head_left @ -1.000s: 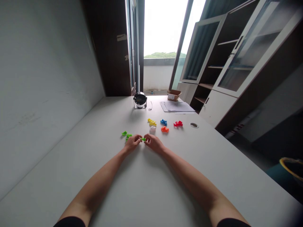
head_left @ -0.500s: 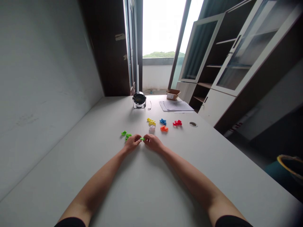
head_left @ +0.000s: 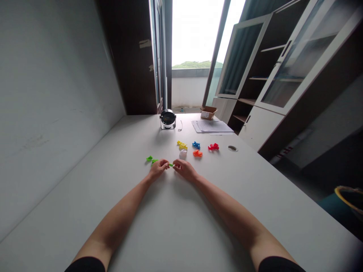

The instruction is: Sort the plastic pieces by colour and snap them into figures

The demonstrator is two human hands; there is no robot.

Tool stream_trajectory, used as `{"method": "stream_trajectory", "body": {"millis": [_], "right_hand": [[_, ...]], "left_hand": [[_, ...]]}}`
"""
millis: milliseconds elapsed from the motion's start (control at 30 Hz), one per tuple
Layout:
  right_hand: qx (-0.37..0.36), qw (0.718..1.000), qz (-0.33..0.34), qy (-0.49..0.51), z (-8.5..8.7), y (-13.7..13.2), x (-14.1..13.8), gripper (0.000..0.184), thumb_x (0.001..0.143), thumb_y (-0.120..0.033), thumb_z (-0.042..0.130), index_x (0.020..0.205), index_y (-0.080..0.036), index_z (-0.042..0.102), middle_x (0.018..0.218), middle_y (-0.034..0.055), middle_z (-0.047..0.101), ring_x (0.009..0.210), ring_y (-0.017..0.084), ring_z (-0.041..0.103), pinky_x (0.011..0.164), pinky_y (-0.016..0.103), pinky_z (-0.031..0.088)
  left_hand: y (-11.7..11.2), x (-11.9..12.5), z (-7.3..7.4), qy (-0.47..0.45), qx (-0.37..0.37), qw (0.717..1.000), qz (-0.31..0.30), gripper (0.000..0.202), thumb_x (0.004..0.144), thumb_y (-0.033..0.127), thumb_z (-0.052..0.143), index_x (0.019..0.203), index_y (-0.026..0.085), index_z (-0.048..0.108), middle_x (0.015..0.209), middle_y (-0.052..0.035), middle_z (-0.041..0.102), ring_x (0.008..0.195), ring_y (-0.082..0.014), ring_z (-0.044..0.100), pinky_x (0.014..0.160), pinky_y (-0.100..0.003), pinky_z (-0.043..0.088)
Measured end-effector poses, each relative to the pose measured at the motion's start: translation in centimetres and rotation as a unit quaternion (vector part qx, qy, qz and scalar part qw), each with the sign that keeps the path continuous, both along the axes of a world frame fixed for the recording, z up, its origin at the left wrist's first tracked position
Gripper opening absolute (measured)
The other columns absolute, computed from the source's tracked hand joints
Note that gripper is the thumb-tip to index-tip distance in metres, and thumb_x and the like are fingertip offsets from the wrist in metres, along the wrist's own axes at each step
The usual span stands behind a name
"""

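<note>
Between my fingertips is a small green plastic piece (head_left: 171, 164), too small for me to tell its kind. My left hand (head_left: 160, 168) pinches its left end, and my right hand (head_left: 183, 169) grips the right end. More green pieces (head_left: 149, 158) lie just beyond and left of my left hand, some partly hidden by it. Ahead of my hands are small plastic clusters: yellow (head_left: 182, 145), whitish (head_left: 183, 153), blue (head_left: 196, 145), orange (head_left: 197, 153) and red (head_left: 213, 147).
On the white table (head_left: 176, 226), a round black-and-silver device (head_left: 168, 119) stands at the back. Papers (head_left: 212, 126) and an open cardboard box (head_left: 208, 112) are at back right. A round cable hole (head_left: 232, 149) is near the right edge. A wall (head_left: 56, 94) borders the left side.
The green piece between my fingers has turned slightly and shows a different side. Both hands stay nearly in place; the whole view has shifted a little.
</note>
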State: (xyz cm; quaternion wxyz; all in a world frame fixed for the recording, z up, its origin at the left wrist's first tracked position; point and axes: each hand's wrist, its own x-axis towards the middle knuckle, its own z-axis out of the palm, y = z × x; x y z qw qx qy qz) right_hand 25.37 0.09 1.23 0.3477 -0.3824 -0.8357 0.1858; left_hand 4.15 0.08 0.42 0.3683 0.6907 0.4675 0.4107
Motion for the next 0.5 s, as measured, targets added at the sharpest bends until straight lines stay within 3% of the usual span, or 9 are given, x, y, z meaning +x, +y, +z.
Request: {"method": "stream_trajectory", "body": {"millis": [67, 333, 500], "right_hand": [[0.013, 1.0, -0.002, -0.004, -0.01, -0.02, 0.02, 0.008, 0.093, -0.025, 0.058, 0.094, -0.02, 0.064, 0.081, 0.0003, 0.064, 0.068, 0.012, 0.055, 0.066, 0.022, 0.041], [0.021, 1.0, 0.003, -0.001, -0.34, -0.21, -0.13, 0.018, 0.085, -0.022, 0.066, 0.103, -0.023, 0.062, 0.082, -0.0009, 0.065, 0.067, 0.012, 0.057, 0.065, 0.021, 0.042], [0.049, 0.999, -0.001, -0.018, 0.08, -0.5, -0.07, 0.012, 0.086, -0.022, 0.064, 0.097, -0.022, 0.06, 0.083, -0.0007, 0.064, 0.067, 0.011, 0.056, 0.065, 0.021, 0.041]], "left_hand": [[0.11, -0.07, -0.12, -0.007, -0.004, 1.0, -0.008, 0.026, 0.086, 0.038, 0.055, 0.091, 0.016, 0.068, 0.081, -0.0052, 0.072, 0.075, -0.0158, 0.067, 0.073, -0.026, 0.051], [0.01, -0.07, -0.11, -0.013, -0.001, 1.0, -0.02, 0.025, 0.086, 0.036, 0.054, 0.09, 0.017, 0.069, 0.08, -0.0039, 0.071, 0.076, -0.016, 0.066, 0.073, -0.025, 0.05], [-0.13, -0.04, 0.13, 0.004, 0.003, 1.0, -0.025, 0.026, 0.086, 0.036, 0.053, 0.092, 0.018, 0.07, 0.082, -0.0035, 0.072, 0.077, -0.0163, 0.066, 0.073, -0.025, 0.05]]}}
